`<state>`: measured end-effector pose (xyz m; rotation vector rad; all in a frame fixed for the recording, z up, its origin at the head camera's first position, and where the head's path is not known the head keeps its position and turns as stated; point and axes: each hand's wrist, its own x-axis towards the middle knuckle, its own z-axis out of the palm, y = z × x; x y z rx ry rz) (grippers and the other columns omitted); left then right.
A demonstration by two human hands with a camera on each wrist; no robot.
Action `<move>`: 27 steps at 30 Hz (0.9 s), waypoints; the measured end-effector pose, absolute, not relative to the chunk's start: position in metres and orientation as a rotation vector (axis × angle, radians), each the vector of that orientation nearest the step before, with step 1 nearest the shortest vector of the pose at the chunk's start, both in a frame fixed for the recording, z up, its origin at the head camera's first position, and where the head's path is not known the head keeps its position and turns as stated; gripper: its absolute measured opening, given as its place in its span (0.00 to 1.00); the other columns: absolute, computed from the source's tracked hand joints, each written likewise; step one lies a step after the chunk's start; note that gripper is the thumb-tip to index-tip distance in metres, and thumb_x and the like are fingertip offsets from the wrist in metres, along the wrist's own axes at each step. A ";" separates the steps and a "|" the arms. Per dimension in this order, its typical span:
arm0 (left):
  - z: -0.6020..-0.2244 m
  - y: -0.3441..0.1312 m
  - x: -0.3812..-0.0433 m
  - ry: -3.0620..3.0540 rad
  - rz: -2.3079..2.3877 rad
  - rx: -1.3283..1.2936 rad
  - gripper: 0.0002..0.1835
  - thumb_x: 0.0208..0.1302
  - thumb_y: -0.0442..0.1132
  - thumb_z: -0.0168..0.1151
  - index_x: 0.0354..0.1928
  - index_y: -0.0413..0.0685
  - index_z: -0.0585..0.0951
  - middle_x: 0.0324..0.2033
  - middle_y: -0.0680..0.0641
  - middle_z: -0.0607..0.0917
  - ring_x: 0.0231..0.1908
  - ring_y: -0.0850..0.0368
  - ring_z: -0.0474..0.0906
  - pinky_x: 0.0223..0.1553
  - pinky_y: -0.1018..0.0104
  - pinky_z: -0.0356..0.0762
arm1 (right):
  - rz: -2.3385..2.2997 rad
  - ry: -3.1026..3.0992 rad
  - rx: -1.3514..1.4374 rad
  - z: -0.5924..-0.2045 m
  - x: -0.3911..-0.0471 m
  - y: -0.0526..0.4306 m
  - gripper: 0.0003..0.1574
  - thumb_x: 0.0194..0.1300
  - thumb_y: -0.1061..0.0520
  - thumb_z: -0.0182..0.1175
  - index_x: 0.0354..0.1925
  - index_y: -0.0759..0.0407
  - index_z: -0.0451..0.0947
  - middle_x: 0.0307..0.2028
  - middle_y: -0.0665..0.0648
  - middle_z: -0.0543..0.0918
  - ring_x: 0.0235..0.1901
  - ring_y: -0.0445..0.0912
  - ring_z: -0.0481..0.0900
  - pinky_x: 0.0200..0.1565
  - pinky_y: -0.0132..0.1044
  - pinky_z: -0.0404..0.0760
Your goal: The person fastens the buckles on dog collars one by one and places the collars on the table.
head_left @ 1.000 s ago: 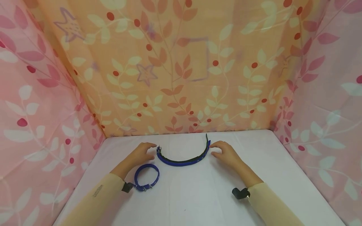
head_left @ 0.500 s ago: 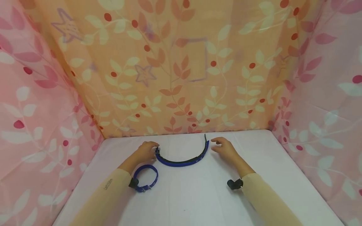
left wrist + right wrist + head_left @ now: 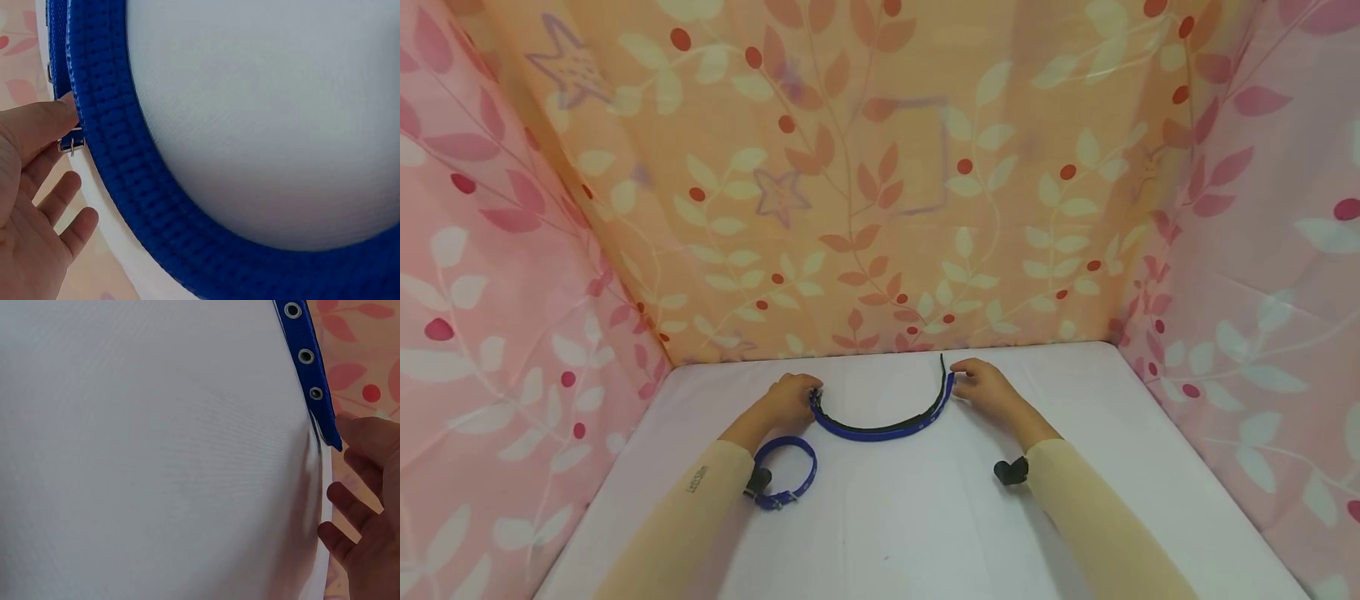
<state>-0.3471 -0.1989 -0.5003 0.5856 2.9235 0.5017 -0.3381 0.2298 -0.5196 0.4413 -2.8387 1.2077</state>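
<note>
On white tabletop [image 3: 917,517], blue collar [image 3: 870,434], curved, eyeleted

Fabric-screened tabletop setting. A white-covered table [image 3: 917,517] was enclosed at the back by an orange cloth [image 3: 985,242] printed with leaves and berries, and at the sides by a left pink cloth [image 3: 512,267] and a right pink cloth [image 3: 1247,267] of similar pattern. Purple drawn stars [image 3: 782,196] marked the backdrop. The type of surrounding room could not be determined.
</note>
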 end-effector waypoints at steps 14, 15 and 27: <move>-0.498 -0.214 -0.348 2.941 0.359 0.647 0.27 0.50 0.32 0.75 0.57 0.49 0.85 0.53 0.44 0.86 0.57 0.39 0.76 0.58 0.35 0.71 | 0.819 -2.879 0.616 -0.523 -0.340 0.231 0.23 0.62 0.64 0.67 0.57 0.62 0.82 0.56 0.62 0.84 0.61 0.61 0.77 0.66 0.60 0.69; -0.499 -0.215 -0.348 2.939 0.353 0.643 0.27 0.50 0.32 0.75 0.56 0.49 0.85 0.53 0.45 0.86 0.56 0.40 0.77 0.58 0.36 0.71 | 0.789 -2.887 0.618 -0.523 -0.339 0.231 0.22 0.62 0.63 0.68 0.56 0.61 0.83 0.56 0.60 0.84 0.60 0.60 0.77 0.66 0.60 0.70; -0.504 -0.234 -0.347 2.922 0.347 0.652 0.20 0.52 0.39 0.80 0.49 0.52 0.87 0.44 0.51 0.87 0.49 0.47 0.79 0.55 0.41 0.75 | 0.463 -2.819 0.828 -0.521 -0.334 0.245 0.07 0.60 0.59 0.73 0.38 0.51 0.88 0.42 0.51 0.85 0.47 0.53 0.80 0.52 0.55 0.77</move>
